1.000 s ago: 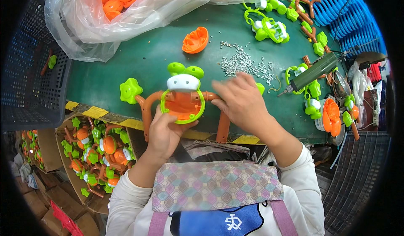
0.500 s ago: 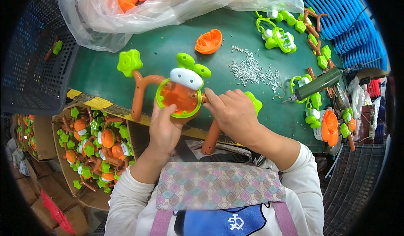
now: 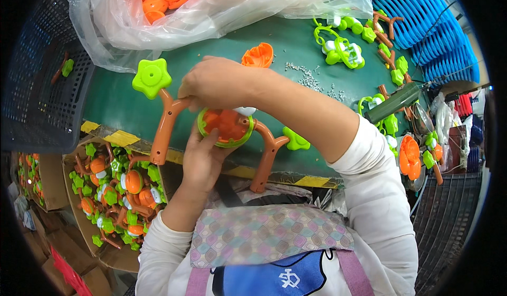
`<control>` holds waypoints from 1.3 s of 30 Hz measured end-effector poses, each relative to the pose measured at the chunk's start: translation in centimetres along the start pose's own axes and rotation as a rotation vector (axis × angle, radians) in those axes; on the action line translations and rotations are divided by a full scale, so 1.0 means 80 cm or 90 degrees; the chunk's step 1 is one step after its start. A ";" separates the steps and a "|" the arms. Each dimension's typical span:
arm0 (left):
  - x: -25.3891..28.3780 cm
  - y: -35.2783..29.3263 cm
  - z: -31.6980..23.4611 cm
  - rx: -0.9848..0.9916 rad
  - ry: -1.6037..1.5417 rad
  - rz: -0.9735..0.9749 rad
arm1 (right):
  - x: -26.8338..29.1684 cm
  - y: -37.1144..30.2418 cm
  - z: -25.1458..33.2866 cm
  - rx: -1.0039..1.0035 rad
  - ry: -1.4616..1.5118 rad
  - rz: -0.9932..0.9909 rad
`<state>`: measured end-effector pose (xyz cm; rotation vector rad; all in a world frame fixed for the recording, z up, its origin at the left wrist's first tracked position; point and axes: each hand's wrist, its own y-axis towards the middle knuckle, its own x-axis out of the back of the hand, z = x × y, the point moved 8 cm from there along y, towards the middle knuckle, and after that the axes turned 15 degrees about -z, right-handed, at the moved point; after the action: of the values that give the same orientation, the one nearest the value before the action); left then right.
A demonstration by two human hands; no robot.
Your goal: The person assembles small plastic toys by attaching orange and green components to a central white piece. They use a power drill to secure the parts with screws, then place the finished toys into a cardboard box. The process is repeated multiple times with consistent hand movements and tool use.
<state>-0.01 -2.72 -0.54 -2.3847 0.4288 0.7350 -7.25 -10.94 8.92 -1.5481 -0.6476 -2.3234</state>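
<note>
Near the table's front edge, my left hand holds an orange half shell with a green rim, thumb inside it. A white part shows at its top, largely behind my right arm. On the left, a brown forked branch with a green star-shaped piece meets the shell. My right hand reaches across and closes its fingers on that branch's inner end. Another brown branch with a green star piece sits at the shell's right side, untouched by my right hand.
Loose screws and an orange half shell lie beyond my right arm. A dark green power screwdriver rests at right. A plastic bag of orange shells stands behind; a cardboard box of assembled toys and a dark crate are left.
My right hand has let go of the right branch and crossed leftward over the shell to the left branch. My left hand still holds the shell.
</note>
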 end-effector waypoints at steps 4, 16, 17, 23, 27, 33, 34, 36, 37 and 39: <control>0.011 0.005 -0.009 -0.033 -0.045 -0.025 | 0.035 -0.027 -0.065 -0.046 0.063 -0.257; -0.003 0.016 -0.008 -0.048 -0.015 0.054 | 0.030 -0.147 -0.157 -0.303 -0.085 -0.247; -0.005 0.017 -0.007 -0.044 -0.008 0.058 | 0.028 -0.156 -0.167 -0.315 -0.085 -0.260; -0.001 0.019 0.001 -0.046 -0.021 0.040 | 0.059 -0.162 -0.105 -0.425 0.847 -0.535; -0.018 0.013 0.010 -0.028 -0.033 0.073 | 0.007 -0.170 -0.040 -0.479 1.002 -0.490; -0.023 0.009 0.017 -0.018 -0.009 0.109 | 0.025 -0.177 0.016 -0.162 0.118 -0.418; -0.021 0.009 0.020 -0.011 -0.009 0.106 | 0.025 -0.176 0.018 -0.120 -0.056 -0.394; -0.025 0.005 0.019 0.003 -0.020 0.117 | 0.033 -0.179 0.008 -0.138 -0.045 -0.383; -0.026 0.003 0.019 0.004 -0.021 0.122 | 0.036 -0.179 0.006 -0.145 -0.040 -0.378; -0.031 0.002 0.019 0.007 -0.021 0.135 | 0.042 -0.185 0.006 -0.189 0.022 -0.446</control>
<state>-2.65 -1.55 -0.16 -2.3362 0.6764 0.8624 -14.98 2.17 9.03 -1.5695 -1.0014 -3.0662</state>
